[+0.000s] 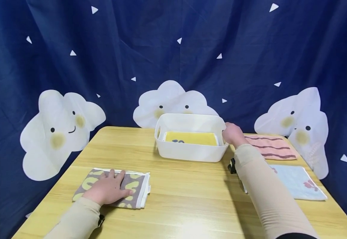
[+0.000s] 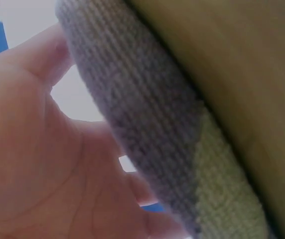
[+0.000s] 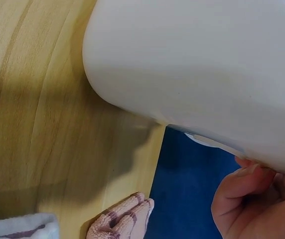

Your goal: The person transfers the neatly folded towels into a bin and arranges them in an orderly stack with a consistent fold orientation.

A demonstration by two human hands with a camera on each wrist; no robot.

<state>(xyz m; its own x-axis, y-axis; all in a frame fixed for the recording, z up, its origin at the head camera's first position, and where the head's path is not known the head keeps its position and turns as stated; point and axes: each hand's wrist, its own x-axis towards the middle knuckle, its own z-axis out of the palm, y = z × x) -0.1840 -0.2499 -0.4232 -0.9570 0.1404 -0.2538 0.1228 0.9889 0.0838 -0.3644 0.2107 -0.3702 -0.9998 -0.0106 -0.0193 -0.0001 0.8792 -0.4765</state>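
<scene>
A folded grey-purple towel point(image 1: 134, 186) with yellow-green shapes lies on the front left of the table. My left hand point(image 1: 108, 189) rests on top of it, fingers spread. Up close in the left wrist view, the towel's thick edge point(image 2: 127, 94) shows against the palm and fingers. Farther back stands a white plastic basket point(image 1: 191, 153), with a folded yellow towel point(image 1: 197, 137) inside. My right hand point(image 1: 232, 133) grips the basket's right end at the handle hole. Fingers point(image 3: 247, 181) pinch the rim in the right wrist view.
Right of the basket lies a folded pink towel point(image 1: 272, 147) with dark red wavy stripes. A light blue towel point(image 1: 296, 182) with pink flowers is nearer, partly behind my right forearm. Beyond the wooden table point(image 1: 185, 192) hangs a dark blue curtain point(image 1: 167, 49) with white clouds.
</scene>
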